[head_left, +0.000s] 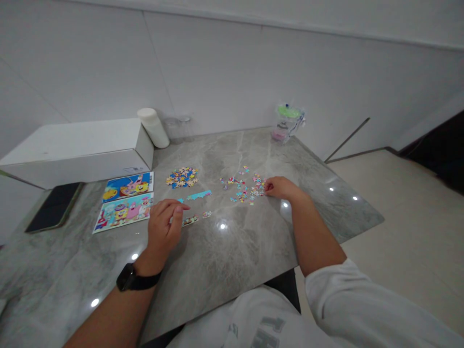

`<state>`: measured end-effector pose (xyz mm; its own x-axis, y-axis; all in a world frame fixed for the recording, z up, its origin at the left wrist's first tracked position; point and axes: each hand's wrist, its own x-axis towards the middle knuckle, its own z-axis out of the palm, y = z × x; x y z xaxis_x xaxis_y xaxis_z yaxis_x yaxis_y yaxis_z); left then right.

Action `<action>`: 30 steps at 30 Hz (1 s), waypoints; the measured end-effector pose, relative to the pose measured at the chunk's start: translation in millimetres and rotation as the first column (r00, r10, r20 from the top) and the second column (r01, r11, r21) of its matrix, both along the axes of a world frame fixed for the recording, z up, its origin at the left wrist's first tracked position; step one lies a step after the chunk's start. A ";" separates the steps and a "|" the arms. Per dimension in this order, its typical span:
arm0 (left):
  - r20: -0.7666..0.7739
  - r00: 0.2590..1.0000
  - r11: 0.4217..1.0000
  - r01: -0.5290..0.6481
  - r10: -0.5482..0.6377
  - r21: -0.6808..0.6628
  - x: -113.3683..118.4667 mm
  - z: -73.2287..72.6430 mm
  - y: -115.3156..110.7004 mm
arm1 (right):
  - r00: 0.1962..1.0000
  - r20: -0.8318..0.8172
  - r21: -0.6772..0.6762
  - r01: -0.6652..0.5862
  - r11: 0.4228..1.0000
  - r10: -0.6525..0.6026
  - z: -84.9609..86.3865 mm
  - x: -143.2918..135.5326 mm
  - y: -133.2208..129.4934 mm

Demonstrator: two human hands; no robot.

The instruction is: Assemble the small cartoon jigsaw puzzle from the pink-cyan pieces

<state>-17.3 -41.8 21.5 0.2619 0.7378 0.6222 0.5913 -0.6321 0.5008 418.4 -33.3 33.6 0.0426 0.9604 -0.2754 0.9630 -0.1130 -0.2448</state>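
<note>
My right hand (pixel 281 187) rests at the right edge of a loose scatter of small jigsaw pieces (pixel 242 186). Its fingers are pinched together against the pieces there; whatever lies between the fingertips is hidden. My left hand (pixel 165 223), with a black watch on the wrist, hovers low over the table, palm down, fingers loosely bent and slightly apart, with nothing seen in them. Just beyond it lies a joined light-blue strip of jigsaw (pixel 199 195). Close to its fingertips are a short joined section (pixel 190 220) and a small separate one (pixel 207 214). My left hand covers part of these.
A heap of blue and yellow jigsaw pieces (pixel 182 177) lies farther back. On the left are two cartoon picture cards (pixel 125 211), a phone (pixel 54 207) and a white box (pixel 72 145). A white bottle (pixel 154 128) leans there. A clear plastic bag (pixel 288 123) stands by the wall.
</note>
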 end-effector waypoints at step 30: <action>0.049 0.999 1.000 -0.003 0.002 0.005 -0.5 4.2 -2.7 | 0.998 0.010 -0.080 -0.060 0.995 0.061 5.0 0.7 -4.4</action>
